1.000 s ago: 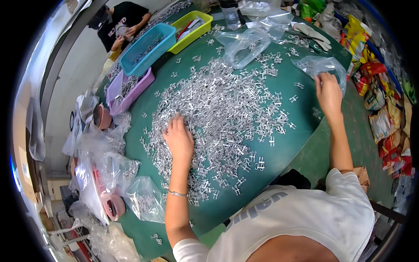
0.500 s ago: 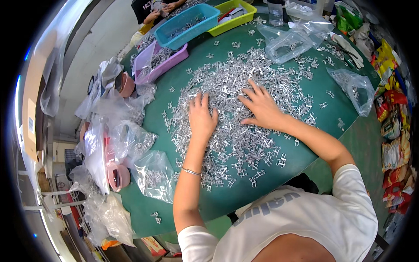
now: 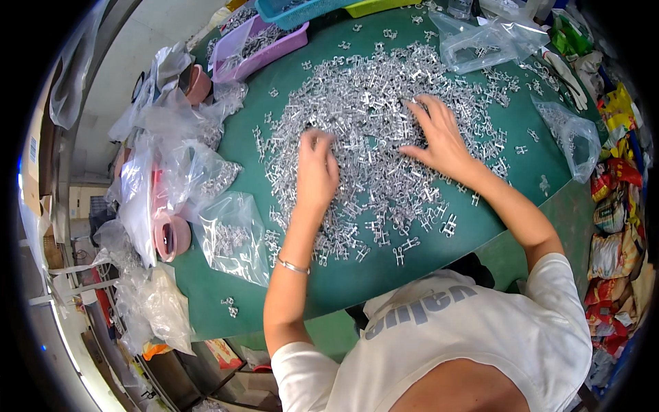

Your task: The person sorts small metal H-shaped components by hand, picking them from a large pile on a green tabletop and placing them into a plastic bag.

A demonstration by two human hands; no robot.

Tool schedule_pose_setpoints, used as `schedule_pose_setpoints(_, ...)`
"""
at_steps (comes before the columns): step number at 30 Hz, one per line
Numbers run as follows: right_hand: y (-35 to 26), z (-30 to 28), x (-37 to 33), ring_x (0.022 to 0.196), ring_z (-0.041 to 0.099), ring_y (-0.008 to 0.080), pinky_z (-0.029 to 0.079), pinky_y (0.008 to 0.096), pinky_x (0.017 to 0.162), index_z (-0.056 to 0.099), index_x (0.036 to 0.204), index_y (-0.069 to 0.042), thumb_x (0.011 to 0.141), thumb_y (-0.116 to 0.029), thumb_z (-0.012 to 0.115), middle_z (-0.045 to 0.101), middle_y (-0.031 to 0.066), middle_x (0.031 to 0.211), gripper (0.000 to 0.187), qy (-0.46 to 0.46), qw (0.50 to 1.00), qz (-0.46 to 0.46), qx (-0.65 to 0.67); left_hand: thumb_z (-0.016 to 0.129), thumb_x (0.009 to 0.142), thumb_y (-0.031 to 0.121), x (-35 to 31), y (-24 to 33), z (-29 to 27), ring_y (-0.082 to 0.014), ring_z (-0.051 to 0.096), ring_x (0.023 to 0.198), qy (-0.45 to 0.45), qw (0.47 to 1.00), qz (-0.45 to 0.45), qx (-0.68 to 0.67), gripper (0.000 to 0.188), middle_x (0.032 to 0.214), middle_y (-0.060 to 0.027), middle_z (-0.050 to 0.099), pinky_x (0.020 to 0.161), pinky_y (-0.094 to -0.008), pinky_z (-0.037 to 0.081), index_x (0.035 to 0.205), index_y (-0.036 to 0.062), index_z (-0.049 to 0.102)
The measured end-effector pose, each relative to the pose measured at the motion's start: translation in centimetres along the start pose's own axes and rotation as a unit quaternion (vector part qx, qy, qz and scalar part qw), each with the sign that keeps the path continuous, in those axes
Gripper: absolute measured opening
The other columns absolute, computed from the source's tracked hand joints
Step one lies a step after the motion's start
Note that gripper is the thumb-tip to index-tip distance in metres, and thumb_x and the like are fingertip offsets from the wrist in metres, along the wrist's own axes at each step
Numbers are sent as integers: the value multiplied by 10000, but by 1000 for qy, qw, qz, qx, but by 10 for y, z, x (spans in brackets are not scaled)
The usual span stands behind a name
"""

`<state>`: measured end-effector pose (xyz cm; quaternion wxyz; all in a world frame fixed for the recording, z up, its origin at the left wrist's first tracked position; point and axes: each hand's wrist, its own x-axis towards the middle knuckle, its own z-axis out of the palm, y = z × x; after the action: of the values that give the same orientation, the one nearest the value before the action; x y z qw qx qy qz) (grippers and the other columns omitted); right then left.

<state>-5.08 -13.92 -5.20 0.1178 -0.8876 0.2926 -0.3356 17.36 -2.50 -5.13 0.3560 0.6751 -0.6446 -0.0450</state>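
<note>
A broad heap of small silver metal clips (image 3: 371, 158), each with several prongs, is spread over the green table (image 3: 316, 299). My left hand (image 3: 318, 172) is at the left part of the heap. Its fingers point down into the clips and are smeared by motion, so what they hold, if anything, does not show. On the right side of the heap is my right hand (image 3: 443, 141), thumb and fingers apart, fingertips touching the clips. No clip shows in its grasp.
Clear plastic bags with clips lie left (image 3: 233, 237), right (image 3: 570, 137) and at the back (image 3: 487, 44). A purple tray (image 3: 281, 44) of parts, a blue tray (image 3: 302, 14) and a yellow-green tray (image 3: 377, 5) stand far off. Pink tape rolls (image 3: 171, 237) sit at left; a glove (image 3: 566, 79) lies far right.
The view has shifted, so the far trays are partly cut off. My left fingers have gone from spread flat to bent and blurred. My right fingers have drawn closer together and curved.
</note>
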Motion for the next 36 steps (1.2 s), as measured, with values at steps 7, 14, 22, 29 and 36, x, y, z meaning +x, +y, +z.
schedule_pose_setpoints(7, -4, 11, -6, 1123, 376, 332, 347, 425, 907, 493, 1105, -33, 612, -233, 749, 475, 112, 1113, 590, -58, 998, -10, 26, 597, 739, 53, -8, 7, 10, -378, 349, 1175, -66, 991, 5, 115, 455, 1254, -185, 389, 981, -442, 308, 1176, 54, 470)
schedule_pose_setpoints(14, -23, 1, -45, 1008, 486, 299, 363, 445, 916, 538, 957, -45, 649, -95, 702, 523, 104, 956, 352, -18, 992, -79, 97, 501, 688, -81, -40, 39, -3, -417, 297, 1196, -95, 986, 46, 131, 412, 1217, -169, 411, 985, -465, 303, 1078, 48, 530)
schedule_pose_setpoints(22, -36, -28, -83, 956, 510, 274, 370, 436, 876, 576, 857, -42, 654, -115, 695, 544, 76, 900, 246, -93, 981, -113, 131, 523, 685, -96, -87, 46, -1, -341, 438, 1128, -76, 996, 42, -22, 367, 1138, -171, 497, 932, -410, 351, 1029, 25, 570)
schedule_pose_setpoints(29, -51, -19, -67, 973, 479, 263, 341, 413, 876, 544, 963, -39, 681, -170, 683, 518, 81, 996, 340, -59, 998, -15, -15, 600, 749, 60, -39, 37, 15, -406, 362, 1151, -2, 997, -9, 79, 323, 1216, -187, 425, 952, -463, 326, 1065, 9, 553)
schedule_pose_setpoints(36, -29, -26, -80, 881, 506, 261, 346, 407, 851, 527, 864, -47, 670, -29, 605, 528, 79, 888, 210, -14, 1000, 3, -27, 594, 738, 10, -88, 53, 14, -367, 421, 1114, -85, 988, 102, 76, 234, 1124, -160, 488, 880, -416, 400, 971, 5, 588)
